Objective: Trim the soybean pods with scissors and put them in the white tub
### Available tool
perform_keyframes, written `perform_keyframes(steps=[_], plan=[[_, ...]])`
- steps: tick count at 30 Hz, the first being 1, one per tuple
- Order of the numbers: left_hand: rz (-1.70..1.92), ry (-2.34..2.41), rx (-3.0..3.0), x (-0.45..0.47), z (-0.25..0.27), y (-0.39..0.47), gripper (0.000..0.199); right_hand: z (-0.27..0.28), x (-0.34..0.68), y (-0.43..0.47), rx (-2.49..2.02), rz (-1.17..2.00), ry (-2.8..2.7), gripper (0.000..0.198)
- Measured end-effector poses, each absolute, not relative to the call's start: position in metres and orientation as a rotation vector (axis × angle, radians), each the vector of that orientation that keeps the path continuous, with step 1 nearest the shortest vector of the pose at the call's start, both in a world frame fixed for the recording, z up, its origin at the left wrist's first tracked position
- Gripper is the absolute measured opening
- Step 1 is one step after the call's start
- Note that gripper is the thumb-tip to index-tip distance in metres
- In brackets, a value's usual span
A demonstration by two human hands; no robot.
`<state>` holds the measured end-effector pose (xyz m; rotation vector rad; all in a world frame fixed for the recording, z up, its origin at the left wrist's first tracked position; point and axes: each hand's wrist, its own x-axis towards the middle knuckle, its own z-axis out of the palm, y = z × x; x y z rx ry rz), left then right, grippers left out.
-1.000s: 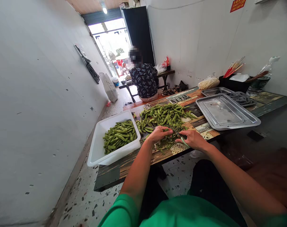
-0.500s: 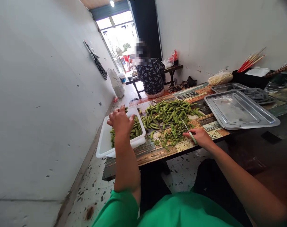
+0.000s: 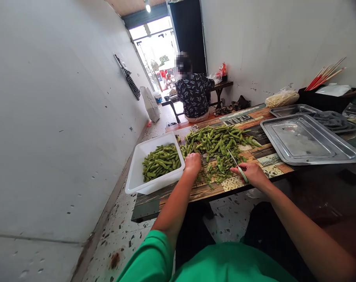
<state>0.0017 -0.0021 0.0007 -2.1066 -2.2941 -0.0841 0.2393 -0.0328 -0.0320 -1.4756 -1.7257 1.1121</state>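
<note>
The table (image 3: 255, 154), surfaced in multicoloured, wood-look planks, bears at its left end a white tub (image 3: 158, 186) that projects past the edge. Green pods (image 3: 215, 137) lie heaped loose across the middle, with small green scraps (image 3: 214, 174) scattered on the near side. At right are a metal tray (image 3: 308, 141) by the front edge, a second tray (image 3: 290, 111) behind it, and, farther back, bagged pale sticks (image 3: 282, 98) and a black box (image 3: 317, 101).

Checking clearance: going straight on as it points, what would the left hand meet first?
Likely the heap of green pods just beyond the left hand; the exact gap is unclear.
</note>
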Motion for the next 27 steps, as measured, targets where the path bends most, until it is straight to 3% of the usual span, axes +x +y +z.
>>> perform_keyframes(steps=[3,7,15,27], plan=[[-0.162,-2.224,-2.201,-0.002,-0.006,0.007,0.023,-0.035,0.239,-0.031,-1.463,1.113,-1.735,0.042],[-0.521,-2.068,-2.418,0.006,-0.016,0.014,0.021,-0.04,0.236,-0.03,-1.418,1.132,-1.757,0.042],[-1.828,-2.111,-2.78,0.012,-0.021,0.011,0.035,-0.022,0.225,-0.039,-1.363,1.434,-1.585,0.042],[-1.866,-2.134,-3.036,0.02,-0.013,-0.003,0.046,-0.011,0.213,-0.039,-1.386,1.366,-1.585,0.047]])
